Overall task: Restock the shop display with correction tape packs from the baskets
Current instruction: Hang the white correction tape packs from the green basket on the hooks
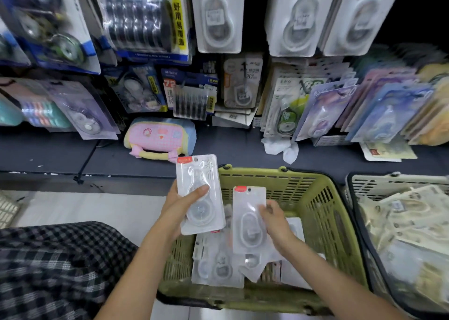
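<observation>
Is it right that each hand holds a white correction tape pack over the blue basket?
Not quite. The basket is green, not blue, as the head view shows. The left hand and right hand do each hold a white pack over it.

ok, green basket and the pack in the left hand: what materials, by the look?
Green basket: looks like moulded plastic, matte, going by its slotted walls. Pack gripped by the left hand: clear glossy plastic blister, glare on it; white backing, card or plastic, can't tell.
</observation>
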`<action>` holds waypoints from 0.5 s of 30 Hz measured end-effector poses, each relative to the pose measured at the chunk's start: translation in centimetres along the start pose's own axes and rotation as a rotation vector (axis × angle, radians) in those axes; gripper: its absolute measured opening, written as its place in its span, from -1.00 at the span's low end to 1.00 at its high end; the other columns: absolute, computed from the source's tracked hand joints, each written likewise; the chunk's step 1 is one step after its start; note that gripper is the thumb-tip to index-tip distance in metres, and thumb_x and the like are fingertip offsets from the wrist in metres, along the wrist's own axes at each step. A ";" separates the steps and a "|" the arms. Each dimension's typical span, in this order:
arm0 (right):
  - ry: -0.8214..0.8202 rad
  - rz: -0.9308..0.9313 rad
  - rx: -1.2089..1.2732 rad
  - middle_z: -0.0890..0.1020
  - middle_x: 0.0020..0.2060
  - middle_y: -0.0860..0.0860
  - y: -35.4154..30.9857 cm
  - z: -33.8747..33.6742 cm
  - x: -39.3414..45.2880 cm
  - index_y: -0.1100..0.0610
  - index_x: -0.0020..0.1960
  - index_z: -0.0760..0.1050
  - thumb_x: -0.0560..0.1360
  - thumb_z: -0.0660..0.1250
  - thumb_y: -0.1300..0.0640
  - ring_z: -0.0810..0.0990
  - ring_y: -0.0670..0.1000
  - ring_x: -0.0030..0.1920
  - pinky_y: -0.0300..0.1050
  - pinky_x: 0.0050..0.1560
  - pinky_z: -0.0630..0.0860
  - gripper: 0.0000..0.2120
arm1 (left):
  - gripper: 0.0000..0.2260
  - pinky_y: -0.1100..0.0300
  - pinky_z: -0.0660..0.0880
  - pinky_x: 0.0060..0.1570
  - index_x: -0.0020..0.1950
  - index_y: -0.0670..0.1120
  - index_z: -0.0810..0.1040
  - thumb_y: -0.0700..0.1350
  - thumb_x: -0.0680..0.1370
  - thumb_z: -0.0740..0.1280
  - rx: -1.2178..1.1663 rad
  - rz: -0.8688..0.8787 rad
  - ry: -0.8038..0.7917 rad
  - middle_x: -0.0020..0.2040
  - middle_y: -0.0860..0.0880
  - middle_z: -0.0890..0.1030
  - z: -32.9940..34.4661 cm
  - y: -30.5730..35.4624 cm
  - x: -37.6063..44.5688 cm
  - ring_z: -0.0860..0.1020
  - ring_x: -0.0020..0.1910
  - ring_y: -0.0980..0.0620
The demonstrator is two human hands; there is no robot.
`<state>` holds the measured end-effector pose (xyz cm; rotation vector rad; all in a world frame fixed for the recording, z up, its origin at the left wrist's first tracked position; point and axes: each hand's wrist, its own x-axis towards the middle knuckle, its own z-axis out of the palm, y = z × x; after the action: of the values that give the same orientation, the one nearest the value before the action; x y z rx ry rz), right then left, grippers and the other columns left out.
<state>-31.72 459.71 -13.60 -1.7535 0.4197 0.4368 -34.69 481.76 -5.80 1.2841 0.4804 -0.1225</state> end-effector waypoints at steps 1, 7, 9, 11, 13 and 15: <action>0.015 -0.031 0.045 0.54 -0.13 0.09 -1.5 -2.3 -0.3 0.16 0.06 0.42 0.61 0.18 0.14 0.49 0.05 -0.13 -0.06 -0.08 0.42 -0.89 | -0.42 -0.06 0.59 0.04 0.27 0.00 0.49 -0.12 0.29 0.58 0.014 0.024 -0.036 0.14 -0.11 0.66 1.4 0.8 -0.1 0.65 0.07 -0.13; 0.090 -0.330 0.187 0.61 -0.21 0.11 -13.4 -15.8 -3.0 0.13 -0.10 0.49 0.57 0.27 0.13 0.57 0.01 -0.28 -0.15 -0.24 0.49 -0.90 | -0.37 0.04 0.56 0.03 0.26 0.05 0.48 -0.07 0.24 0.61 0.053 0.244 -0.211 0.11 0.01 0.68 11.7 7.7 -0.9 0.66 0.06 -0.02; 0.188 -0.438 0.162 0.58 -0.25 0.08 -17.7 -19.3 -4.0 0.09 -0.11 0.48 0.58 0.26 0.09 0.55 -0.07 -0.37 -0.24 -0.38 0.44 -0.88 | -0.37 0.06 0.57 0.02 0.27 0.08 0.47 -0.02 0.23 0.57 0.058 0.322 -0.264 0.10 0.06 0.68 15.2 10.3 -1.4 0.66 0.06 0.02; 0.284 -0.541 0.172 0.55 -0.27 0.08 -21.3 -22.1 -4.7 0.07 -0.11 0.47 0.58 0.25 0.08 0.54 -0.12 -0.42 -0.27 -0.41 0.44 -0.88 | -0.30 0.04 0.56 0.06 0.28 0.08 0.46 0.05 0.17 0.59 0.069 0.388 -0.296 0.11 0.05 0.67 18.5 12.5 -1.9 0.65 0.07 0.02; 0.349 -0.613 0.199 0.59 -0.20 0.09 -24.0 -24.4 -5.1 0.05 -0.09 0.48 0.58 0.25 0.05 0.59 -0.05 -0.29 -0.17 -0.25 0.51 -0.89 | -0.28 0.01 0.56 0.08 0.26 0.08 0.47 0.08 0.13 0.60 0.068 0.432 -0.306 0.10 0.03 0.68 21.3 14.2 -2.1 0.65 0.06 0.00; 0.417 -0.674 0.210 0.61 -0.15 0.09 -26.3 -26.3 -5.2 0.05 -0.06 0.50 0.57 0.25 0.02 0.57 0.06 -0.18 -0.04 -0.13 0.50 -0.88 | -0.31 0.00 0.55 0.10 0.22 0.07 0.48 0.05 0.14 0.60 0.070 0.480 -0.294 0.09 0.02 0.68 23.5 15.6 -2.0 0.65 0.06 0.00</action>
<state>-21.24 439.92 16.60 -1.6571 0.1342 -0.4436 -24.55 463.82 13.59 1.3896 -0.0898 0.0756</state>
